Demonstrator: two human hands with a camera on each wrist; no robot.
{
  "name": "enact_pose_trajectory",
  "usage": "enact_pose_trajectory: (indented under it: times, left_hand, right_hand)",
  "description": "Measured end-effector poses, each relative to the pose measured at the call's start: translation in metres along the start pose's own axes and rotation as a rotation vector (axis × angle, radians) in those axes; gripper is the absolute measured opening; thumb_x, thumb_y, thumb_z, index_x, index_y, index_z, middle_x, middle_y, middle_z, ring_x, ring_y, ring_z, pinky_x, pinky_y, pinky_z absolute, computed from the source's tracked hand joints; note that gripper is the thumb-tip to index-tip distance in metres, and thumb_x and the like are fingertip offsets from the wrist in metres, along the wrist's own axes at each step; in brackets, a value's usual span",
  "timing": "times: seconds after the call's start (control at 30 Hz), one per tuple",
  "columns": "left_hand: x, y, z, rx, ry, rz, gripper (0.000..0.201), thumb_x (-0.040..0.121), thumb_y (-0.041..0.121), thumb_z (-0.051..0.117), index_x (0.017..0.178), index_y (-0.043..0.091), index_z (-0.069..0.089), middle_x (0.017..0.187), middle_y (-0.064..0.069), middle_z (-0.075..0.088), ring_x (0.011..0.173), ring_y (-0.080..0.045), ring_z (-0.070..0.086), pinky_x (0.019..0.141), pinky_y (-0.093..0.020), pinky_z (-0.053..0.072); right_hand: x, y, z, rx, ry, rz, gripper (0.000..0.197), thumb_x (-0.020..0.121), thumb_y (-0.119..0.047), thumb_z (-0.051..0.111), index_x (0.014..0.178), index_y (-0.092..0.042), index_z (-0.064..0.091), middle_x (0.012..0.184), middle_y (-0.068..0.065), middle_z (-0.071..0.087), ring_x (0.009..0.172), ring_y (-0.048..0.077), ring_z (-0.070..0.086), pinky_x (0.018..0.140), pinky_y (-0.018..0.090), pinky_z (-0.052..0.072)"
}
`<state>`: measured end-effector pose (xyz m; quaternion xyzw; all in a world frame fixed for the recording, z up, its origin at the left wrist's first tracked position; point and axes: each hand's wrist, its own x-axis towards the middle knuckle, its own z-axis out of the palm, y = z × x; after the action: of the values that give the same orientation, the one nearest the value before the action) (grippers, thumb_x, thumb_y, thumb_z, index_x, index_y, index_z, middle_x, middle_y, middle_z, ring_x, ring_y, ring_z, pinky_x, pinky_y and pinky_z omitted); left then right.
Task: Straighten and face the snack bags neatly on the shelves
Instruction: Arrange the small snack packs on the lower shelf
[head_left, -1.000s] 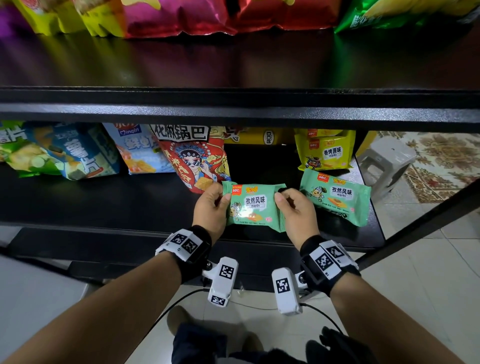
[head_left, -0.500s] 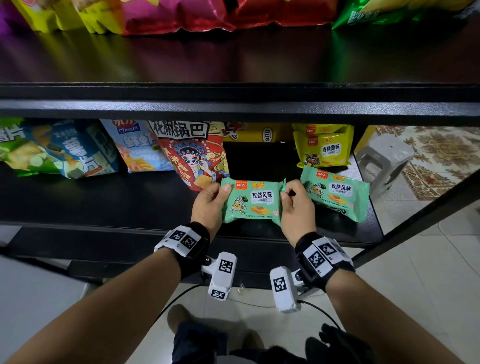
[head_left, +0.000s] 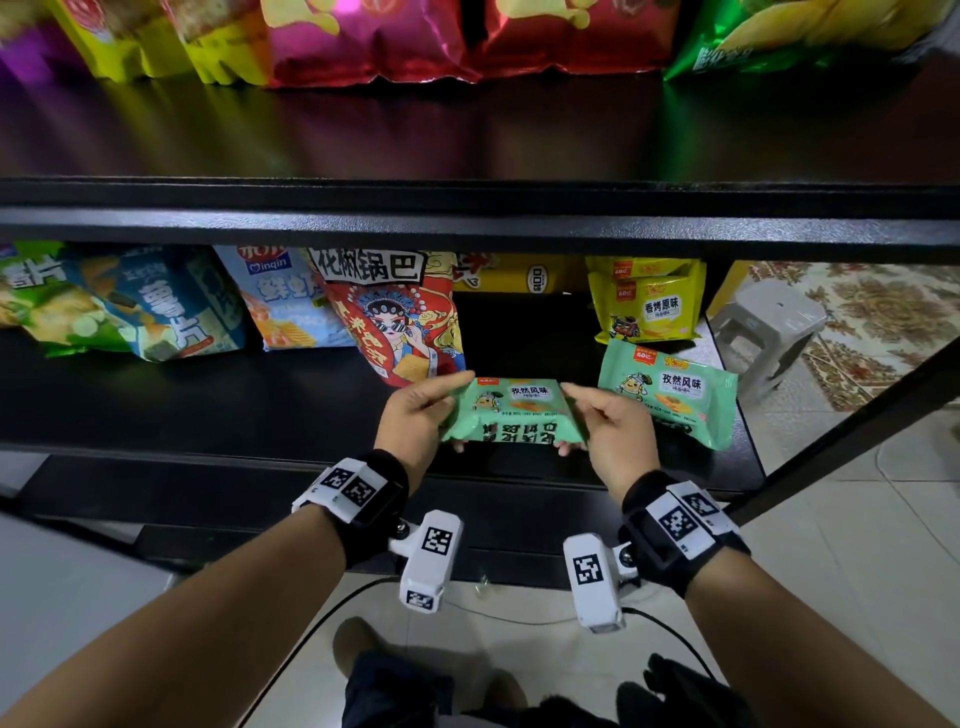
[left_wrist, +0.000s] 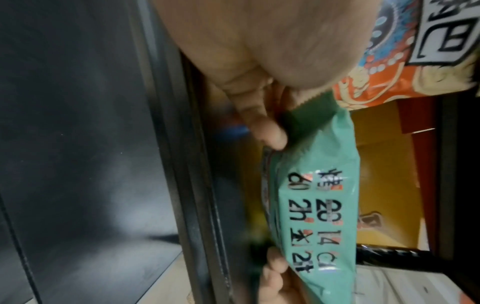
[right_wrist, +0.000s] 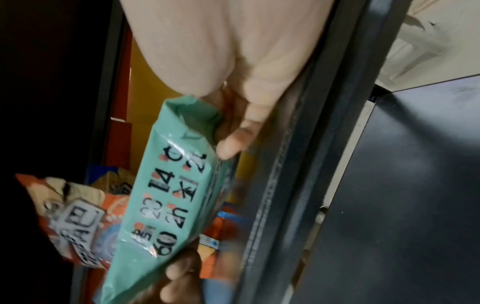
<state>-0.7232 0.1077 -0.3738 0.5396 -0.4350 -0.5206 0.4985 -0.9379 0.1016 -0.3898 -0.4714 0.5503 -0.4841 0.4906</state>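
While both hands hold it by its ends, the green pack (head_left: 511, 413) hangs just above the front part of the lower shelf (head_left: 208, 410). The left hand (head_left: 415, 423) pinches the pack's left end, thumb on top and fingertips (left_wrist: 271, 133) curled underneath; the right hand (head_left: 615, 434) pinches the right end the same way, its fingertips (right_wrist: 233, 142) showing below the pack's lower edge. Between the two grips the pack lies level and tipped back, so its printed face looks up and away while its bottom edge, with bold black figures, faces the person. In both wrist views that edge fills the space between the two hands, close to the shelf's front lip.

Just right of the right hand a second green pack (head_left: 670, 392) of the same kind lies flat on the shelf, partly hidden behind that hand. Behind it, further back, a yellow bag (head_left: 647, 306) stands upright. Just behind the left hand a red bag (head_left: 400, 322) with a cartoon face leans, its lower corner nearly touching the thumb. Left of that stand a pale blue bag (head_left: 275, 296), a darker blue bag (head_left: 161, 306) and a green bag (head_left: 36, 296) at the far end. Straight back from the held pack, a yellow box (head_left: 519, 275) lies against the rear of the shelf.

Above the grip, the upper shelf (head_left: 467, 208) carries a row of bright bags, seen only by their bottoms. To the right, beyond the shelf's end, a grey stool (head_left: 769, 327) stands on the floor.
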Motion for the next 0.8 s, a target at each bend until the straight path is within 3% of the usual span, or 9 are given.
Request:
enact_pose_trajectory:
  times: [0.1, 0.17, 0.27, 0.33, 0.47, 0.53, 0.63, 0.73, 0.8]
  left_hand:
    - [-0.005, 0.009, -0.015, -0.135, -0.193, -0.057, 0.049, 0.084, -0.029, 0.035, 0.11, -0.004, 0.067, 0.086, -0.019, 0.07, 0.067, -0.025, 0.069, 0.063, -0.029, 0.06]
    - [-0.008, 0.017, -0.019, -0.026, -0.279, -0.019, 0.031, 0.086, -0.022, 0.049, 0.101, -0.002, 0.067, 0.087, -0.012, 0.07, 0.078, -0.024, 0.069, 0.071, -0.029, 0.061]
    - [-0.009, 0.024, -0.018, 0.3, -0.219, 0.094, 0.017, 0.083, 0.012, 0.076, 0.099, 0.016, 0.074, 0.093, 0.006, 0.074, 0.086, -0.011, 0.066, 0.073, -0.023, 0.056]
    - [-0.004, 0.026, -0.017, 0.45, -0.13, 0.184, 0.024, 0.073, 0.032, 0.078, 0.096, 0.022, 0.077, 0.104, 0.0, 0.067, 0.095, -0.009, 0.059, 0.087, -0.022, 0.048]
    - [0.001, 0.031, -0.012, 0.258, -0.17, 0.181, 0.015, 0.076, 0.023, 0.081, 0.086, 0.021, 0.071, 0.101, -0.003, 0.073, 0.1, -0.018, 0.069, 0.088, -0.03, 0.054]
    - [-0.001, 0.032, -0.007, 0.046, -0.225, 0.117, 0.005, 0.084, 0.019, 0.077, 0.085, 0.018, 0.072, 0.095, -0.005, 0.075, 0.093, -0.024, 0.071, 0.083, -0.037, 0.058]
    - [-0.001, 0.031, -0.002, -0.01, -0.158, 0.08, 0.039, 0.096, 0.031, 0.057, 0.091, -0.008, 0.064, 0.092, -0.029, 0.064, 0.088, -0.036, 0.059, 0.084, -0.05, 0.05]
    - [-0.004, 0.036, 0.003, 0.141, -0.07, 0.199, 0.04, 0.105, 0.019, 0.046, 0.072, 0.001, 0.06, 0.071, -0.007, 0.059, 0.069, -0.018, 0.054, 0.072, -0.029, 0.045]
    - [-0.005, 0.044, 0.004, 0.204, -0.01, 0.324, 0.037, 0.105, 0.016, 0.047, 0.073, 0.005, 0.061, 0.069, -0.005, 0.059, 0.068, -0.015, 0.053, 0.069, -0.029, 0.044]
  right_hand:
    - [-0.005, -0.011, -0.011, 0.374, -0.098, 0.13, 0.039, 0.094, 0.021, 0.03, 0.098, 0.003, 0.065, 0.081, 0.023, 0.069, 0.059, 0.028, 0.07, 0.056, 0.03, 0.059]
    - [-0.004, -0.018, -0.019, 0.465, -0.202, 0.136, 0.036, 0.092, 0.022, 0.031, 0.098, 0.002, 0.061, 0.081, 0.022, 0.065, 0.068, 0.029, 0.073, 0.063, 0.031, 0.061]
    - [-0.004, -0.029, -0.024, 0.139, -0.294, 0.05, 0.029, 0.094, 0.016, 0.044, 0.095, -0.002, 0.066, 0.085, 0.017, 0.07, 0.074, 0.026, 0.073, 0.065, 0.028, 0.06]
    - [-0.004, -0.037, -0.025, -0.107, -0.272, -0.023, 0.024, 0.094, 0.002, 0.059, 0.075, -0.008, 0.068, 0.067, 0.01, 0.07, 0.062, 0.027, 0.07, 0.056, 0.03, 0.056]
    - [0.0, -0.043, -0.03, -0.489, -0.197, -0.174, 0.053, 0.094, -0.023, 0.064, 0.052, 0.005, 0.046, 0.043, 0.015, 0.046, 0.039, 0.017, 0.042, 0.05, 0.024, 0.037]
    - [-0.001, -0.044, -0.028, -0.527, -0.199, -0.177, 0.055, 0.094, -0.02, 0.064, 0.05, 0.004, 0.042, 0.048, 0.011, 0.035, 0.044, 0.018, 0.034, 0.048, 0.027, 0.028]
    - [-0.006, -0.044, -0.023, -0.263, -0.194, -0.062, 0.038, 0.093, -0.007, 0.063, 0.057, 0.003, 0.065, 0.053, 0.015, 0.051, 0.046, 0.011, 0.048, 0.044, 0.016, 0.039]
    - [-0.013, -0.048, -0.018, -0.001, -0.168, 0.072, 0.023, 0.095, -0.007, 0.059, 0.079, 0.0, 0.075, 0.085, 0.012, 0.076, 0.072, 0.021, 0.069, 0.065, 0.035, 0.054]
    - [-0.015, -0.052, -0.017, 0.038, -0.152, 0.162, 0.024, 0.1, -0.023, 0.054, 0.091, -0.012, 0.073, 0.107, 0.006, 0.075, 0.081, 0.02, 0.072, 0.062, 0.039, 0.06]
